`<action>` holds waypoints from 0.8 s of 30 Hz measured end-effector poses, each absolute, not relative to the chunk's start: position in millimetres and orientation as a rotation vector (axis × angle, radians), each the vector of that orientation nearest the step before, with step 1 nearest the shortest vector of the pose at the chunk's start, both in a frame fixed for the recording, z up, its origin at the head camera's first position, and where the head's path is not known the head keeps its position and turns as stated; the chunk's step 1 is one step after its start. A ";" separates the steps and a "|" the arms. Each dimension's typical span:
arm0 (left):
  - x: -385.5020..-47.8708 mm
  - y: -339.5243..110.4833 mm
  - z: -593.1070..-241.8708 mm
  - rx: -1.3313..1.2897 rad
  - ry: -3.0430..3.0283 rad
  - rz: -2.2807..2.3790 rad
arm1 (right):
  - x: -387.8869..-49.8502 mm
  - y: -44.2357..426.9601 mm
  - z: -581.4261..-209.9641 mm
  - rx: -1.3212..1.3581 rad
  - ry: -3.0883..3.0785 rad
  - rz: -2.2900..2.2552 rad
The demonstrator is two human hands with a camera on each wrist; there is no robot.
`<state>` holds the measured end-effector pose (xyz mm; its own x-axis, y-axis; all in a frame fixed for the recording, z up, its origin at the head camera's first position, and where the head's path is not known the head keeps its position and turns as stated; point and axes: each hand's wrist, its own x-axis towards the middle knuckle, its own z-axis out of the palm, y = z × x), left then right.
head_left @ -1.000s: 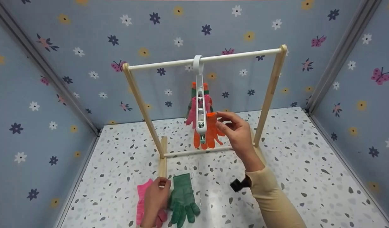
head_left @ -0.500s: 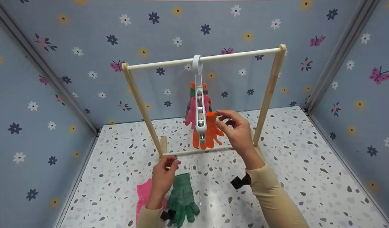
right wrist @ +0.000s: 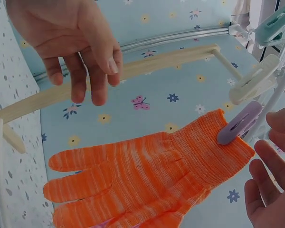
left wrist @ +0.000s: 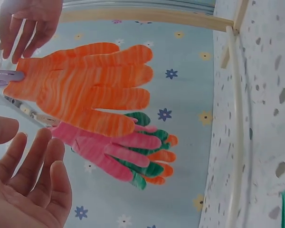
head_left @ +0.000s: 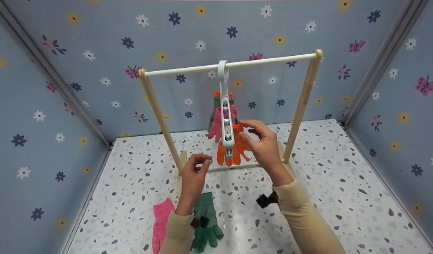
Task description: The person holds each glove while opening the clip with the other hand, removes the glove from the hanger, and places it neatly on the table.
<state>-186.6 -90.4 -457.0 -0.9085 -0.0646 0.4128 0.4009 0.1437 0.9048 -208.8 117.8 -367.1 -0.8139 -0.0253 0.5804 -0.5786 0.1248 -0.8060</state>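
An orange knit glove (right wrist: 147,171) hangs by its cuff from a lilac clip (right wrist: 240,122) on the white hanger (head_left: 226,123). My right hand (head_left: 260,141) is at the cuff's right side, its fingers loosely bent with nothing pinched between them; whether a fingertip touches the cuff I cannot tell. To the left of the hanger my left hand (head_left: 194,176) is raised, relaxed, holding nothing. The left wrist view shows its fingers (left wrist: 31,161) apart from the glove. Behind hang a pink glove (left wrist: 109,147) and several green and orange glove fingers, partly hidden.
The hanger hooks over the white rod (head_left: 269,61) of a wooden rack (head_left: 303,106). A pink glove (head_left: 162,222) and a green glove (head_left: 206,208) lie on the speckled table (head_left: 124,197), partly behind my left arm. White (right wrist: 254,78) and teal (right wrist: 275,23) clips sit along the hanger.
My left hand has risen from above the gloves on the table towards the hanger, moving up and right. My right hand has stayed near the orange glove's cuff.
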 end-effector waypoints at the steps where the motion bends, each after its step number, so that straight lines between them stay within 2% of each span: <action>1: -188.7 -88.0 -455.5 -0.333 -2.064 -1.824 | -209.3 118.0 -367.4 0.582 -1.979 1.739; 24: -210.5 -59.2 -439.5 -0.422 -2.000 -1.877 | -216.0 113.6 -368.2 0.588 -1.992 1.784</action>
